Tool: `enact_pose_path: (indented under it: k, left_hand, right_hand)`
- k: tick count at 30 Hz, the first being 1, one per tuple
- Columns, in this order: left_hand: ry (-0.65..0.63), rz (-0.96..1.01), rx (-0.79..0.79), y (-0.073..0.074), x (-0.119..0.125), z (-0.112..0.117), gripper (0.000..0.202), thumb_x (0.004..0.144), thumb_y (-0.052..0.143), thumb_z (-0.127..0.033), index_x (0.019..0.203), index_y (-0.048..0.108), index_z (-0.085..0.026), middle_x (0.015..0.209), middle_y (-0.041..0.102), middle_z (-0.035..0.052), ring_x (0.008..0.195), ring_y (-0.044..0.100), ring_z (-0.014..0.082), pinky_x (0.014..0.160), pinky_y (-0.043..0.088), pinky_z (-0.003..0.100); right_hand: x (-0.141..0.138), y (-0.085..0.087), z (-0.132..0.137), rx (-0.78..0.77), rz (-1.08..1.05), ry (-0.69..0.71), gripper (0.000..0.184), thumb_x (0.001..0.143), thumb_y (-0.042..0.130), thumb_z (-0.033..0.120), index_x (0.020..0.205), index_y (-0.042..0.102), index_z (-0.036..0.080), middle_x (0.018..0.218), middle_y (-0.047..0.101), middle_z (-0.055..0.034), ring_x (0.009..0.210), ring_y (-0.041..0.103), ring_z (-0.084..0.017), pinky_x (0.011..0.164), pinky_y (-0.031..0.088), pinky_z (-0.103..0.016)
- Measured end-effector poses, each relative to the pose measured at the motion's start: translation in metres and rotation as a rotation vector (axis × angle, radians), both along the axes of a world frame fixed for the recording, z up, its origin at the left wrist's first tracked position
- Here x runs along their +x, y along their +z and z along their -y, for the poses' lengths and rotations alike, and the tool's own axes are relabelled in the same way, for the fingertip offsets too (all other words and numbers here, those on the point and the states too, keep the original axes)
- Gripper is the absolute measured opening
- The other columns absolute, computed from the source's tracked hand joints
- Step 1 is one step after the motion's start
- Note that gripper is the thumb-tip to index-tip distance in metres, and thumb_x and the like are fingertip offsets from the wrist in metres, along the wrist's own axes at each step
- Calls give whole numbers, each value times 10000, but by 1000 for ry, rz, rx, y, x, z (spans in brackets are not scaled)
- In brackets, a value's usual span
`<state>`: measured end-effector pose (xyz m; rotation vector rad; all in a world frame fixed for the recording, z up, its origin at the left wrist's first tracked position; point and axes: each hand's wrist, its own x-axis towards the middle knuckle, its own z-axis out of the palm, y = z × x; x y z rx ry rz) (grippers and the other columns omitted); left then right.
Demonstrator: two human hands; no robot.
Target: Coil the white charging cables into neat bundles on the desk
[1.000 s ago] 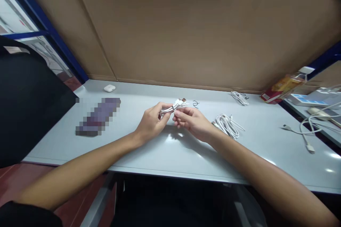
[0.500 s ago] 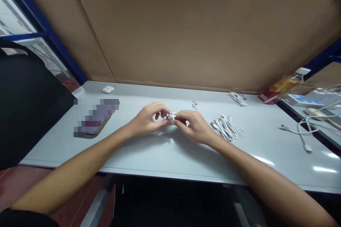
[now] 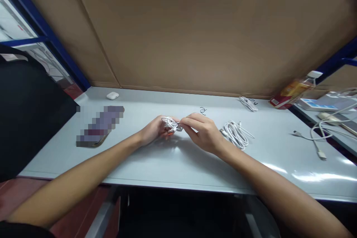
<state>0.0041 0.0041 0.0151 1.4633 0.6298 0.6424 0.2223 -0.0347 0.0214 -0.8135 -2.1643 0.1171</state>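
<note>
A: Both hands meet mid-table. Left hand [image 3: 154, 132] cups a small bundled white cable [image 3: 169, 123], fingers curled round it, so the loops likely can't spring apart.

B: And the right?

A: Right hand [image 3: 203, 131] comes in from the other side, thumb and forefinger pinched on the bundle's end by the plug. Other fingers tucked loosely. Can't tell what exactly sits between the tips, too small.

B: Where's the cable relative to the table [image 3: 178, 163]?

A: Just above it, close to the surface, held between the two hands. Looks like the wrists are low for steadiness.

B: Materials?

A: Cable is thin, glossy white, soft, folded into tight loops. Tabletop is smooth pale grey, shiny, showing glare streaks. Brown cardboard panels wall off the back, matte.

B: Anything else nearby?

A: A second coiled cable [image 3: 236, 134] lies flat just beside the right wrist, looser loops. A third bundle [image 3: 248, 103] lies at the back edge, and a small black twist tie [image 3: 203, 111] just beyond the hands. A white earbud case [image 3: 112, 96], rounded, is far left; a phone [image 3: 97, 131] is near it. A loose cable [image 3: 315, 139] trails off the right side.
</note>
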Motion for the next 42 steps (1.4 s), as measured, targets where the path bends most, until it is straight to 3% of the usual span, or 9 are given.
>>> enact_pose_path:
  k: [7, 13, 17, 25, 29, 32, 34, 38, 42]
  left_hand:
    - [-45, -98, 128, -4, 1, -4, 368, 909, 458, -488, 695, 467, -189, 650, 421, -6, 608, 350, 136, 577, 299, 290]
    - [12, -300, 220, 1, 4, 2, 419, 976, 487, -562, 841, 579, -176, 660, 422, -34, 604, 384, 128, 572, 327, 263]
    - [58, -401, 236, 3, 5, 4, 412, 981, 464, -516, 767, 566, -180, 614, 423, -39, 564, 388, 125, 537, 319, 259]
    - [178, -846, 732, -1, 5, 9, 426, 931, 494, -399, 555, 494, -198, 534, 531, -12, 532, 448, 148, 568, 255, 302]
    - [257, -773, 778, 2, 3, 10, 250, 871, 619, -447, 791, 570, -215, 668, 598, -25, 605, 524, 163, 585, 327, 290]
    - [163, -644, 839, 5, 0, 10, 273, 860, 667, -418, 1041, 603, -224, 810, 643, -19, 706, 584, 170, 661, 407, 290]
    - [107, -602, 884, 5, 0, 9, 213, 884, 649, -392, 1010, 618, -222, 833, 642, -10, 745, 587, 172, 693, 421, 295]
    - [139, -587, 915, -1, 2, 6, 116, 909, 609, -329, 890, 609, -214, 826, 634, -5, 764, 582, 167, 712, 426, 295]
    - [218, -622, 921, -8, 1, 0, 128, 902, 607, -328, 851, 603, -210, 816, 633, 2, 758, 579, 173, 706, 421, 299]
  right_hand:
    - [-1, 1, -1, 66, -20, -45, 178, 1027, 540, 169, 948, 696, 204, 832, 698, -51, 733, 621, -173, 680, 495, -293]
    - [6, -3, -6, 117, 92, -75, 226, 1021, 504, 115, 878, 657, 199, 803, 644, -40, 729, 564, -168, 680, 450, -281]
    - [10, -6, -12, 158, 323, -66, 299, 995, 443, 20, 833, 628, 190, 740, 583, -19, 679, 491, -164, 654, 397, -290]
    - [0, -21, -21, 103, 537, -31, 282, 1001, 464, 40, 839, 660, 161, 832, 679, -67, 727, 540, -182, 664, 434, -311]
    - [-1, -23, -21, 8, 543, -70, 239, 988, 491, 41, 908, 691, 144, 887, 703, -75, 752, 564, -176, 693, 439, -300]
    - [0, -22, -21, -50, 546, -99, 240, 991, 500, 62, 921, 713, 148, 864, 691, -73, 751, 560, -179, 702, 420, -303]
    - [0, -22, -22, -92, 534, -126, 243, 1012, 496, 111, 957, 727, 161, 859, 683, -67, 746, 557, -178, 690, 407, -296]
    - [2, -15, -21, -168, 521, -149, 249, 1022, 509, 179, 984, 755, 180, 898, 691, -80, 793, 584, -188, 731, 415, -298]
    - [25, 15, -18, -300, 487, -279, 174, 963, 608, 212, 1042, 761, 182, 1009, 725, -105, 845, 631, -204, 718, 419, -292]
